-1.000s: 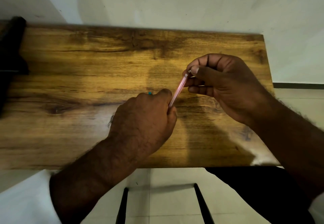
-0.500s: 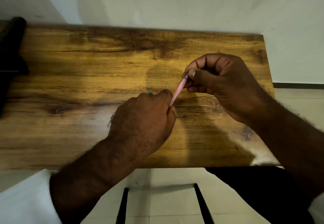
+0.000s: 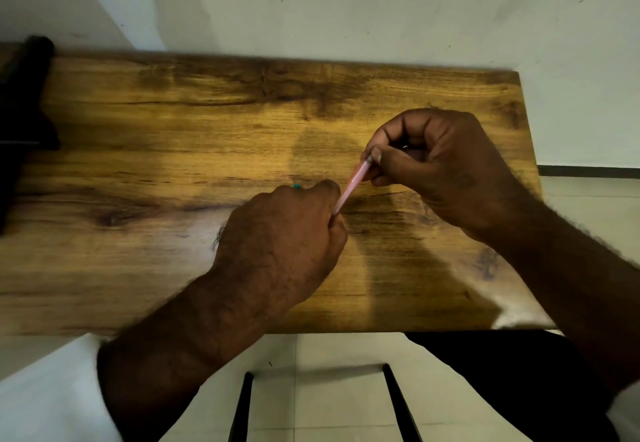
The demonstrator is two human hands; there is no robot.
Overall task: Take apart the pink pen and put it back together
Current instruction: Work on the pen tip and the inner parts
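Observation:
The pink pen slants between my two hands above the wooden table. My left hand grips its lower end, which is hidden inside the fist. My right hand pinches the upper end between thumb and forefinger, where a small grey tip shows. A tiny teal bit peeks out just behind my left hand's knuckles; I cannot tell what it is.
A dark object lies at the table's left edge. A pale wall runs behind the table. Below the near edge are a tiled floor and two black bars.
My right hand has slid slightly down and left along the pen's upper end. The left hand and the pen's slant are unchanged.

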